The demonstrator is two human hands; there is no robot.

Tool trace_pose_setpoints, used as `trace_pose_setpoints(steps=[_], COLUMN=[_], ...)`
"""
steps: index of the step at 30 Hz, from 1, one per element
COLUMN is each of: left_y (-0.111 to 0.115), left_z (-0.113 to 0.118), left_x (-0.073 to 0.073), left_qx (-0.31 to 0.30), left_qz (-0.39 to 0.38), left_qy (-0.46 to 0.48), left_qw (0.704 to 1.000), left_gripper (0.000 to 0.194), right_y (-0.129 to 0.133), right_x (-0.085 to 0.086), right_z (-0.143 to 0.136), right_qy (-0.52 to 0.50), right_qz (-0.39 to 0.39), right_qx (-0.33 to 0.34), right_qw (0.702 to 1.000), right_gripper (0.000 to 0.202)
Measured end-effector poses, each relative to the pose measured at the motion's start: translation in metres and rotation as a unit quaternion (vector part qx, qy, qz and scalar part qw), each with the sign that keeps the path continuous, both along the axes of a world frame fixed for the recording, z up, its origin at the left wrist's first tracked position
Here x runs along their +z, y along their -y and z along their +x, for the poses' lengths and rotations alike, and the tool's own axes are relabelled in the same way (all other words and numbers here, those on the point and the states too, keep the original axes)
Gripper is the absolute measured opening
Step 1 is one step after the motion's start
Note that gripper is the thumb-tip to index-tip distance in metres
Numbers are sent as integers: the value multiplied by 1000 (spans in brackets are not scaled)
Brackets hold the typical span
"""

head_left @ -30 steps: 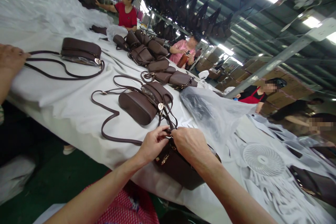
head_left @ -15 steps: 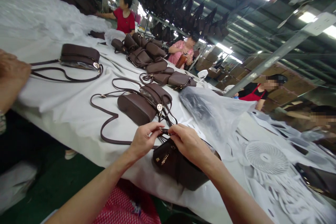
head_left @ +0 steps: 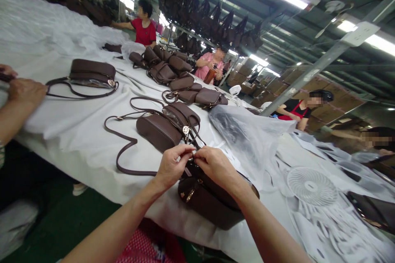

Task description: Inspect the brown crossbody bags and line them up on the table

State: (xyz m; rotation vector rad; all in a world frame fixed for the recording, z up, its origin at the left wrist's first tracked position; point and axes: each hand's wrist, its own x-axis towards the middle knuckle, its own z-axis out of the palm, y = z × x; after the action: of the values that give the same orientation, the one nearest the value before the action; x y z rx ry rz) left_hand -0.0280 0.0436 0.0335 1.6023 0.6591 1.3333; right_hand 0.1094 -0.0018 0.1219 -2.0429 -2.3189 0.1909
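Pinching dark strap (head_left: 193, 158) in nearly closed left hand (head_left: 171, 164) and right hand (head_left: 217, 167), above brown bag (head_left: 212, 210). Might slip if loosely gripped.

- The nearest dark brown bag (head_left: 212, 213) is faced in smooth, leather-like material, lit by a faint sheen.
- Its zipper pull (head_left: 190, 195) is finished in shiny gold-coloured metal.
- The round charm (head_left: 185, 130) on the bag behind is also made of glossy, gold-coloured metal.
- The looped strap (head_left: 135, 172) is cut from smooth, leather-like material.
- The counter (head_left: 92, 152) is covered with matt, creased white cloth (head_left: 77, 131).
- The translucent sheet (head_left: 247, 127) is formed of thin, crinkled plastic.
- The white fan (head_left: 311, 186) is moulded in ribbed plastic.
- The cartons (head_left: 327, 111) are made of matt brown cardboard.
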Motion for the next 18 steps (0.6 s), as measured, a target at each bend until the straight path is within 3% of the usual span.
trace_pose_setpoints(steps=[10,18], left_y=[-1,1], left_z=[13,19], left_x=[-4,-19], left_qx=[10,-107], left_qz=[-26,-175], left_qy=[26,150], left_qw=[999,967], left_gripper=[16,23], right_y=[0,0], right_x=[-5,-8], right_z=[3,4], right_qy=[-52,-20], right_qz=[15,30], right_qx=[-22,-30], right_qw=[998,999], right_gripper=[17,20])
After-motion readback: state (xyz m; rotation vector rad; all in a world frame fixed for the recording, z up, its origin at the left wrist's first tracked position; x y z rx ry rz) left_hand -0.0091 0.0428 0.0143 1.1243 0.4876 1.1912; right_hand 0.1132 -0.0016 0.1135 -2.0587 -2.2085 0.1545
